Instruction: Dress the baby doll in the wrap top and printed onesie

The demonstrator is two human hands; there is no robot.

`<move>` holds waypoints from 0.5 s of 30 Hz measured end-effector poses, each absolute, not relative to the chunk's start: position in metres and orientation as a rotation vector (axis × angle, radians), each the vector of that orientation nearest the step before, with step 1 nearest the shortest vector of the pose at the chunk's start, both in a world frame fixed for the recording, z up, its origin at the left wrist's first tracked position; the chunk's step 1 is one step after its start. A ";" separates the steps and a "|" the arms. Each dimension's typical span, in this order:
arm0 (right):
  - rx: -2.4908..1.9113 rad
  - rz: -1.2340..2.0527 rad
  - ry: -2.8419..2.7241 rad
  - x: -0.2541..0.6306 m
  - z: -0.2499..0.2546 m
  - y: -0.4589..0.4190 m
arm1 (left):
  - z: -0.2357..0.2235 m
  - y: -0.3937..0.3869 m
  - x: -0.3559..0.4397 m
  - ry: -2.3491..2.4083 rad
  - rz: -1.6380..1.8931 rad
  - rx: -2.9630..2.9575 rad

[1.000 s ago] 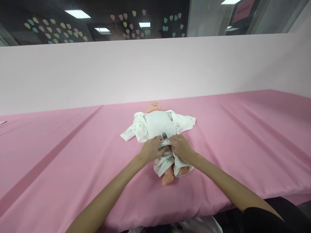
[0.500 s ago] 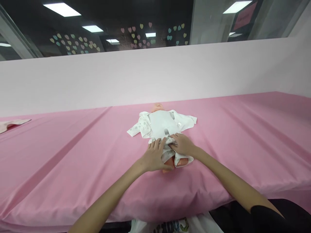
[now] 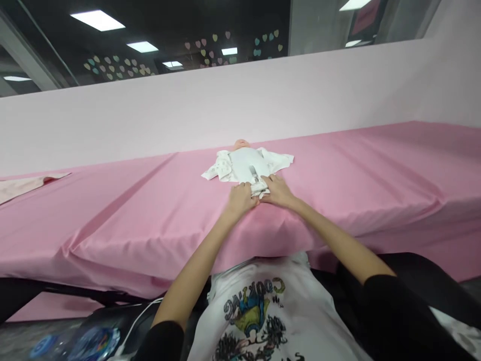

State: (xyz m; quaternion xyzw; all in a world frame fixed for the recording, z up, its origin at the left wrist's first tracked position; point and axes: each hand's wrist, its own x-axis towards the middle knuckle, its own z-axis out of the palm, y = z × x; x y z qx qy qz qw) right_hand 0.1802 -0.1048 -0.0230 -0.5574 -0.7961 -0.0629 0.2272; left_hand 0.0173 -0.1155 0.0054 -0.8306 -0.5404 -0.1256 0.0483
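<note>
A baby doll (image 3: 242, 144) lies on its back on the pink-covered surface, head toward the wall. It is dressed in a white patterned baby top (image 3: 224, 167), its sleeves spread to both sides and a plain pale panel over the belly. At the doll's lower body, white baby pants (image 3: 259, 188) are bunched between the hands. My left hand (image 3: 241, 198) is closed on their left side, fingers curled over the cloth. My right hand (image 3: 277, 191) grips the right side, thumb low near the left hand. The doll's legs are hidden behind my hands. A grey mark shows on the cloth above them.
The pink cover (image 3: 143, 215) drapes over the near edge. A folded pale cloth (image 3: 28, 186) lies at the far left. A white wall (image 3: 210, 108) runs behind. A plastic bottle (image 3: 92, 343) and white cable (image 3: 137, 321) are at lower left, below the surface.
The view has tilted down, showing the shirt and bottle. Both hands have drawn closer together and closed on the bunched pants. The doll's legs, visible before, are now hidden.
</note>
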 end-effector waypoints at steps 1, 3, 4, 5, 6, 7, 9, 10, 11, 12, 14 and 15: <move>-1.558 -0.202 -2.175 0.179 -0.025 -0.108 | -0.001 -0.122 0.022 -1.591 -0.430 -2.482; -1.622 -0.273 -2.079 0.176 -0.030 -0.113 | -0.011 -0.130 0.027 -1.514 -0.526 -2.408; -1.619 -0.295 -2.071 0.175 -0.032 -0.113 | -0.013 -0.132 0.027 -1.487 -0.549 -2.397; -1.611 -0.332 -2.064 0.174 -0.035 -0.114 | -0.015 -0.133 0.025 -1.449 -0.577 -2.404; -1.601 -0.360 -2.066 0.173 -0.037 -0.115 | -0.016 -0.133 0.021 -1.428 -0.599 -2.420; -1.587 -0.386 -2.078 0.172 -0.038 -0.116 | -0.016 -0.134 0.017 -1.408 -0.605 -2.448; -1.581 -0.415 -2.104 0.170 -0.040 -0.122 | -0.017 -0.136 0.009 -1.378 -0.604 -2.513; -1.591 -0.415 -2.118 0.169 -0.040 -0.125 | -0.018 -0.137 0.006 -1.369 -0.603 -2.534; -1.608 -0.407 -2.126 0.168 -0.040 -0.130 | -0.020 -0.140 0.004 -1.367 -0.604 -2.543; -1.628 -0.395 -2.127 0.168 -0.039 -0.135 | -0.022 -0.143 0.004 -1.378 -0.608 -2.537; -1.671 -0.362 -2.104 0.166 -0.039 -0.144 | -0.022 -0.153 0.006 -1.431 -0.608 -2.512; -1.684 -0.347 -2.084 0.166 -0.039 -0.149 | -0.020 -0.161 0.007 -1.459 -0.615 -2.507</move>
